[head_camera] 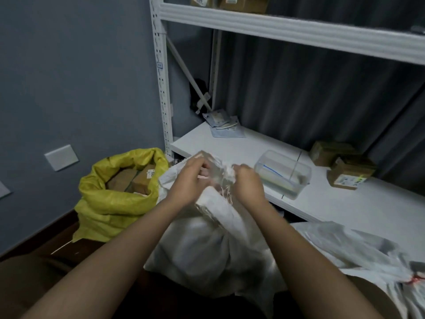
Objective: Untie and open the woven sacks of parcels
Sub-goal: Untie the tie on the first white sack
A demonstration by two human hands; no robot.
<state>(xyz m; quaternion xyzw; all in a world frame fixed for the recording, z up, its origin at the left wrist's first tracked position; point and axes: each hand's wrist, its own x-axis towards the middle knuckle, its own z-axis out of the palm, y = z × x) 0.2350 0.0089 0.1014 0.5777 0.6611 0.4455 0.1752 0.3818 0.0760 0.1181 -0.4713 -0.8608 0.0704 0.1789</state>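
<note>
White sack (207, 245) neck between hands (220, 180)

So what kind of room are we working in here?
Probably a parcel sorting or storage room: white metal shelving holding labelled cardboard boxes, an open yellow sack of parcels, and a white woven sack gripped by both hands.

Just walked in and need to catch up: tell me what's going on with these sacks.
A person is working on the gathered neck of a white woven sack with both hands: the left hand and right hand each grip the bunched top, which is still closed. Beside it, a yellow sack already stands open, with cardboard parcels showing inside. Another white sack, tied with a red tie, lies at the right.
</note>
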